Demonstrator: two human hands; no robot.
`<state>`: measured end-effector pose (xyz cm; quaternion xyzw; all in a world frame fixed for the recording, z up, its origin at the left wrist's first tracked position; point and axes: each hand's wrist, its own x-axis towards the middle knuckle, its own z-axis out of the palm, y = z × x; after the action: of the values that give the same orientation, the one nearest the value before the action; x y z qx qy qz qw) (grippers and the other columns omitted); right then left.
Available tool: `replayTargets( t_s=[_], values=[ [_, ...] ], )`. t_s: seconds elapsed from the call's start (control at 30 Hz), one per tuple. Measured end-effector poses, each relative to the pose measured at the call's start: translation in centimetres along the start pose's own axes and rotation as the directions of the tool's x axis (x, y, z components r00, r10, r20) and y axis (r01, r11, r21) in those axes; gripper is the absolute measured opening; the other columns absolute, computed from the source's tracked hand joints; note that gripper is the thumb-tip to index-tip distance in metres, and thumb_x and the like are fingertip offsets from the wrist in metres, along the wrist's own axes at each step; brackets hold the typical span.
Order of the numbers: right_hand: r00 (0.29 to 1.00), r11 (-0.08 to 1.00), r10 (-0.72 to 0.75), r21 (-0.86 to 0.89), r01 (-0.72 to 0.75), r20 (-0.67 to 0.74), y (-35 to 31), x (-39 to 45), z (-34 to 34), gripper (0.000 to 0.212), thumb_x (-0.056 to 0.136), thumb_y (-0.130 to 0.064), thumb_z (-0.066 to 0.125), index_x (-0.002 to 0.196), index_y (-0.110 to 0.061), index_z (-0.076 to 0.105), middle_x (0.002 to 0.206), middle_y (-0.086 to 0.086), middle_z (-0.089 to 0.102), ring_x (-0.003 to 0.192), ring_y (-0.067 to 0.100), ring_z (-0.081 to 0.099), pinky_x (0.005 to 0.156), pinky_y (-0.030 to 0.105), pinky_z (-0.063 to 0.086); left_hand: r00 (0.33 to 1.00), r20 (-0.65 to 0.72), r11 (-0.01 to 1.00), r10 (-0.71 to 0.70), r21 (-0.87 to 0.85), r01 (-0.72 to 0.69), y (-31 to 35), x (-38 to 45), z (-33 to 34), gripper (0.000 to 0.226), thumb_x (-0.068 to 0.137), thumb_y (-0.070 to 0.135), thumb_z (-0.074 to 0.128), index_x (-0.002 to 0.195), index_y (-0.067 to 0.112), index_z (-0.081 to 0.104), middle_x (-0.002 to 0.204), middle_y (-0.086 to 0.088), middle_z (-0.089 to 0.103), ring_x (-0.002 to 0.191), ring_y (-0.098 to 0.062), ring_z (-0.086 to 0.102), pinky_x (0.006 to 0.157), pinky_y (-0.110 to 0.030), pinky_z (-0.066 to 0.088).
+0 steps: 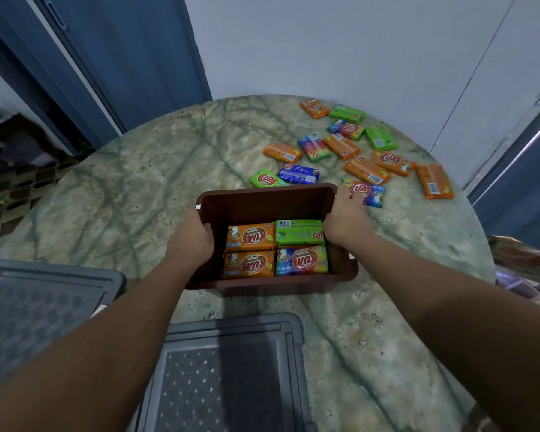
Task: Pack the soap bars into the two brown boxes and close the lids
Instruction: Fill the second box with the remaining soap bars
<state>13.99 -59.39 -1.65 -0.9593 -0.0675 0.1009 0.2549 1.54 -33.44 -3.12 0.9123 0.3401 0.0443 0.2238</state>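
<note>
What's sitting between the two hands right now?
In the head view, the left hand and right hand grip opposite side walls of the brown box. Between them lie four soap bars packed flat inside it.

— What is the open brown plastic box [262, 198] hiding from us?

— Its far wall is covering the near part of a green-wrapped soap bar [267, 179]. The left hand [192, 241] is blocking the left rim, and the right hand [345, 219] is overlapping one end of the green bar inside the box [296, 233].

— And the grey lids?

— The grey patterned plastic lid [225, 372] nearest us is running off the bottom edge; the second grey lid [35, 310] is being cut by the left edge and crossed by the forearm.

— The small print on the wrappers?

— Too small to be reading.
</note>
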Motion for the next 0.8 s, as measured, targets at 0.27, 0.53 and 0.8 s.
replayTargets(
  t_s=[0.27,0.53,0.8],
  values=[
    [1.000,0.999,0.025,-0.040,-0.025,-0.019,4.2,0.7,-2.2,0.045,0.094,-0.006,0.054,0.134,-0.011,0.034,0.141,0.022,0.034,0.114,0.051,0.056,0.079,0.044,0.042,1.000,0.016,0.999,0.015,-0.030,-0.015,3.8,-1.7,2.4,0.034,0.105,0.024,0.044,0.132,0.004,0.041,0.118,-0.022,0.064,0.108,-0.042,0.062,0.075,-0.038,0.038],
    [0.998,0.994,0.056,-0.088,-0.060,-0.042,8.6,1.1,-5.2,0.048,0.095,-0.007,0.052,0.139,-0.012,0.033,0.135,0.020,0.037,0.113,0.049,0.055,0.078,0.043,0.042,1.000,0.026,1.000,0.017,-0.001,-0.017,8.5,-3.7,4.8,0.040,0.105,0.024,0.040,0.139,0.004,0.035,0.117,-0.023,0.064,0.107,-0.042,0.062,0.073,-0.040,0.040],
    [0.999,0.992,0.043,-0.122,-0.044,-0.010,10.0,1.8,-6.6,0.044,0.094,-0.012,0.056,0.133,-0.011,0.035,0.134,0.020,0.039,0.116,0.045,0.053,0.078,0.043,0.042,0.997,0.065,0.999,-0.036,0.007,0.035,10.7,-5.6,5.1,0.042,0.105,0.024,0.040,0.142,0.006,0.031,0.118,-0.023,0.063,0.108,-0.041,0.062,0.072,-0.040,0.038]
  ],
)
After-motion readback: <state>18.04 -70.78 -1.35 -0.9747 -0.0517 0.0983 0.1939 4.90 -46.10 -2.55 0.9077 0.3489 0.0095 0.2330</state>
